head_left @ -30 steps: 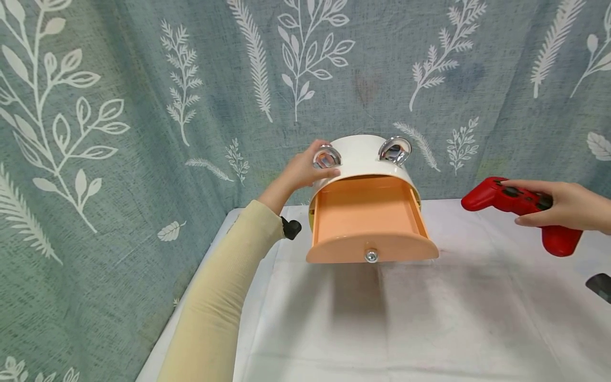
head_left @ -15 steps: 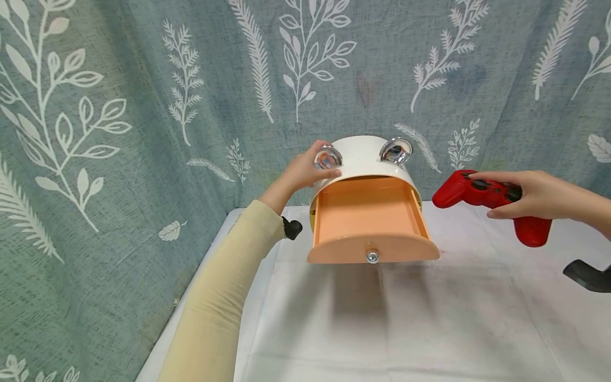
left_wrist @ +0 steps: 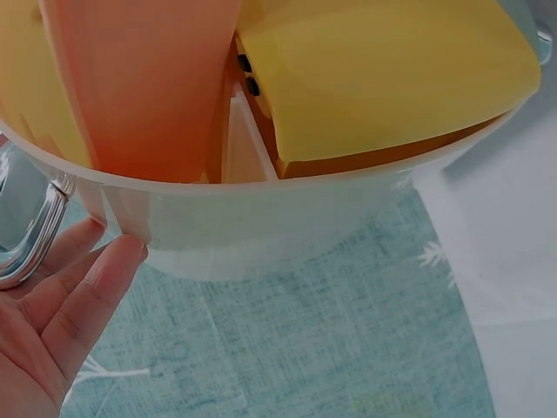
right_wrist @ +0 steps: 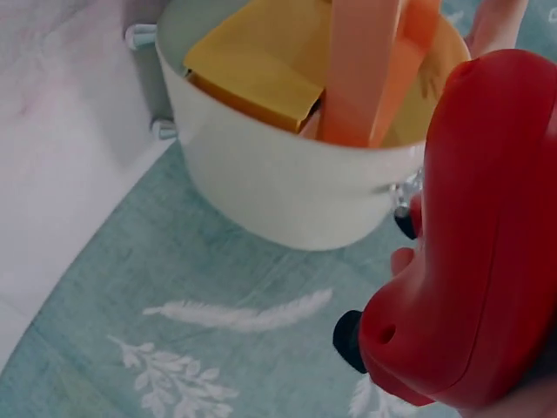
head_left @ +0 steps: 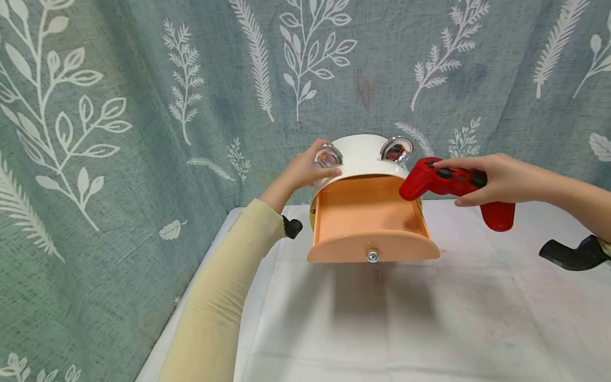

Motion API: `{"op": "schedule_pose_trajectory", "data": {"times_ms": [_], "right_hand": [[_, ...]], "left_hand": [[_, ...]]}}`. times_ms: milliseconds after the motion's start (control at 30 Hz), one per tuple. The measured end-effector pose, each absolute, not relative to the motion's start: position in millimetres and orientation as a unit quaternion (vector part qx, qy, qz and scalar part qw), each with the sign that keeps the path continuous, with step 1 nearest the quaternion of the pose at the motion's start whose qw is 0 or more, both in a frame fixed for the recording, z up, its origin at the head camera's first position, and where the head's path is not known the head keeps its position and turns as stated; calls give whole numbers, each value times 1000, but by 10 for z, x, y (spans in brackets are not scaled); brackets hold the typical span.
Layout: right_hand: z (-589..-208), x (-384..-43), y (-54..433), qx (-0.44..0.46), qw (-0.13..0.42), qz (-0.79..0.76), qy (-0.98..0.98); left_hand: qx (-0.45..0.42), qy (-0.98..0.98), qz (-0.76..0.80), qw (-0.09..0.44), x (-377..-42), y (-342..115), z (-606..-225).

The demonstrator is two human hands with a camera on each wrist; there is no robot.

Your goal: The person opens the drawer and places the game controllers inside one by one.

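Note:
A rounded white storage box (head_left: 358, 154) with two chrome rings on top stands near the back of the table. Its orange drawer (head_left: 365, 212), with a round silver knob, is pulled out and bare inside. My left hand (head_left: 303, 168) holds the box's top left by the chrome ring (head_left: 329, 156), thumb on the white casing. In my right hand (head_left: 511, 178) I grip a red game controller (head_left: 448, 181), whose left grip overlaps the drawer's right back corner in the head view. A yellow part (left_wrist: 392, 78) of the box shows below the drawer in the left wrist view.
Grey-green curtains (head_left: 215, 79) with white leaf prints hang behind and left of the table. White cloth (head_left: 382, 329) covers the tabletop. Black wrist-camera mounts (head_left: 292, 227) sit at both wrists.
My right hand has carried the controller leftward and slightly up, from beyond the box's right to the drawer's right side. The left hand, box and pulled-out drawer stay put.

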State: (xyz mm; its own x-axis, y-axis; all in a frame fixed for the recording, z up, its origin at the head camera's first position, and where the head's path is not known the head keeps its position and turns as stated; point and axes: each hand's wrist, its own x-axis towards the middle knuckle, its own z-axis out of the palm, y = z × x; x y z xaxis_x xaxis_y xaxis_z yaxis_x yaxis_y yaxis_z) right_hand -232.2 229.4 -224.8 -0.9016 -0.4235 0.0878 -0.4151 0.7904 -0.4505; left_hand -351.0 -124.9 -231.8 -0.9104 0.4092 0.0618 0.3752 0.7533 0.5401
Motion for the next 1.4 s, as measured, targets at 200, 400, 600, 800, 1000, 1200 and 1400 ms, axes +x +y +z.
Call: {"op": "schedule_pose_trajectory", "data": {"times_ms": [200,400,600,800,1000,1200,1400], "right_hand": [[-2172,-2365,2128,-246,22,-243,938],[-2127,-2446,1954,-276,38,-238,930],[-2103,-2511,1808,-312,38,-244,917],[-2067,-2515,1693,-337,41,-253,906],[-2066,-2544,1578,-379,45,-253,889],[-2119,-2624,1460,-416,65,-236,876],[-2141,-2690,1339,-431,91,-224,869]], "left_hand": [[211,935,284,33,-3509,-1238,-2301],[209,937,279,33,-3514,-1238,-2305],[208,938,274,34,-3522,-1243,-2324],[205,940,270,30,-3516,-1240,-2324],[207,942,264,25,-3526,-1250,-2320],[207,942,262,22,-3517,-1260,-2316],[206,942,265,28,-3505,-1259,-2314]]}}
